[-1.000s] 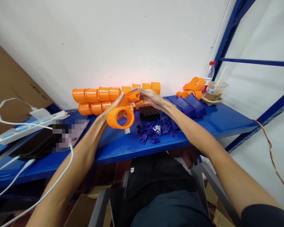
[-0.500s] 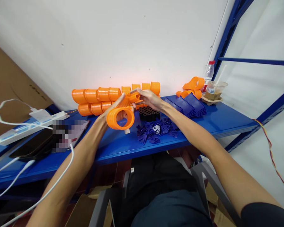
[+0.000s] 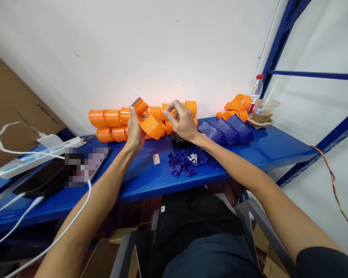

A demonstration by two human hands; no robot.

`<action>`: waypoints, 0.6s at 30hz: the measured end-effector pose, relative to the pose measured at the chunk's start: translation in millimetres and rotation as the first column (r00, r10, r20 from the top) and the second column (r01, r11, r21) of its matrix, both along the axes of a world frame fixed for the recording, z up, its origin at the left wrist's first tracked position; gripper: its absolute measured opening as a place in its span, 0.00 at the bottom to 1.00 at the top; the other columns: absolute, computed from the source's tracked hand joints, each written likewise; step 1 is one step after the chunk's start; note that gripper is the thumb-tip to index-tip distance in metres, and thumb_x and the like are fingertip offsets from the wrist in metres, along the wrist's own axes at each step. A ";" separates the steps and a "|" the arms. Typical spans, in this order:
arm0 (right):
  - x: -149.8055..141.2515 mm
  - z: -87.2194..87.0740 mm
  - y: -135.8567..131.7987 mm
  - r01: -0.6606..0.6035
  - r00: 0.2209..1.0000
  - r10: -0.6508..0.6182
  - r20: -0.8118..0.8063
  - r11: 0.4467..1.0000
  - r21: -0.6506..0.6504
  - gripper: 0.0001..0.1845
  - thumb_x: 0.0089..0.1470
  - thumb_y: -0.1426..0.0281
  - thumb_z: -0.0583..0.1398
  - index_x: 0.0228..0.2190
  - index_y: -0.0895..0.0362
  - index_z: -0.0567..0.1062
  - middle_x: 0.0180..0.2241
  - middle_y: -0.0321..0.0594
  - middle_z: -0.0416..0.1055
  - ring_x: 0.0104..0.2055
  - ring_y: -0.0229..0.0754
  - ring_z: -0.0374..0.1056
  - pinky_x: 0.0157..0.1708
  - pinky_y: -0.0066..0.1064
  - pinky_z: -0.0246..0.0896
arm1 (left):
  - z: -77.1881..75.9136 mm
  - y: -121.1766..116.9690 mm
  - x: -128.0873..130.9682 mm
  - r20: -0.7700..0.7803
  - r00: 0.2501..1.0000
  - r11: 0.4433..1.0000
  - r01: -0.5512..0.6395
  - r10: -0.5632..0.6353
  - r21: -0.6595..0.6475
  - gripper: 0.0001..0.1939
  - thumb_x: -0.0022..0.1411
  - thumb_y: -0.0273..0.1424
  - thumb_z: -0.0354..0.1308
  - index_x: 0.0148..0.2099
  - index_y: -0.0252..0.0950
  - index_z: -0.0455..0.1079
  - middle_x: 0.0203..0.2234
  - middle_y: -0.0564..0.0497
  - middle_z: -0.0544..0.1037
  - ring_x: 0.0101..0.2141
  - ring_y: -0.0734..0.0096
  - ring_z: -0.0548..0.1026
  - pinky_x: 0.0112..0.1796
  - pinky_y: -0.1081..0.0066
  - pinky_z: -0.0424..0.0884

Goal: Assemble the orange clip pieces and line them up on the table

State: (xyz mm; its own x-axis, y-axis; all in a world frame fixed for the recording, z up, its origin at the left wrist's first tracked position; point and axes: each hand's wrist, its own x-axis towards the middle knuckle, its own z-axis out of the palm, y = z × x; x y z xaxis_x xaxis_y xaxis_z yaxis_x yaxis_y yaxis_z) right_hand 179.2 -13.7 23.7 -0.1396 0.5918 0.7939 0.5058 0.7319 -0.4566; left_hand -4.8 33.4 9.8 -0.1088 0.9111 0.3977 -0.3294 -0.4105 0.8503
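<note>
My left hand (image 3: 135, 131) grips an orange plastic part (image 3: 150, 123) with a ring end and a tube end, held up above the blue shelf (image 3: 139, 177) and turned so the tube end points up and left. My right hand (image 3: 181, 119) is just to the right of the part, fingers curled in a pinch close to it; I cannot make out anything between them. Behind both hands lies a row of orange tube pieces (image 3: 110, 117) against the wall. Under my right hand stand black cylinders (image 3: 178, 141), with a pile of small dark blue clips (image 3: 188, 160) in front.
Stacked blue plates (image 3: 229, 131), more orange parts (image 3: 236, 104), a water bottle (image 3: 255, 90) and a plastic cup (image 3: 263, 110) stand at the right. A power strip (image 3: 31, 156), white cables (image 3: 46, 239) and a dark tablet (image 3: 55, 173) lie at the left. A small white piece (image 3: 156, 158) lies on the shelf.
My left hand has lifted and rotated the orange part, the ring no longer facing me. My right hand has come off the part's tube end and curled beside it.
</note>
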 end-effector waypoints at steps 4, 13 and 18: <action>-16.2 -7.8 -22.2 0.067 0.882 -0.125 0.454 0.988 0.141 0.19 0.71 0.54 0.63 0.52 0.54 0.73 0.54 0.48 0.77 0.42 0.46 0.75 0.37 0.35 0.66 | 5.7 -4.4 2.3 0.077 0.981 0.983 -0.176 0.180 -0.054 0.29 0.83 0.52 0.45 0.37 0.36 0.68 0.26 0.51 0.72 0.32 0.71 0.76 0.35 0.73 0.75; 28.0 38.1 -16.6 0.435 0.841 -0.470 0.268 0.882 0.179 0.18 0.73 0.62 0.57 0.59 0.55 0.70 0.55 0.47 0.76 0.49 0.50 0.75 0.49 0.42 0.71 | 14.1 -20.8 5.0 -0.038 0.991 0.992 0.124 -0.125 -0.034 0.35 0.73 0.67 0.48 0.48 0.39 0.67 0.28 0.50 0.80 0.29 0.63 0.84 0.27 0.70 0.78; 101.2 61.3 -0.3 0.720 0.682 -0.712 0.166 0.694 0.019 0.25 0.71 0.62 0.56 0.65 0.55 0.65 0.56 0.51 0.76 0.57 0.59 0.75 0.53 0.51 0.72 | 11.2 -19.6 5.6 -0.097 0.992 0.995 0.079 -0.085 -0.062 0.35 0.71 0.67 0.52 0.48 0.38 0.68 0.24 0.50 0.80 0.26 0.61 0.85 0.25 0.71 0.78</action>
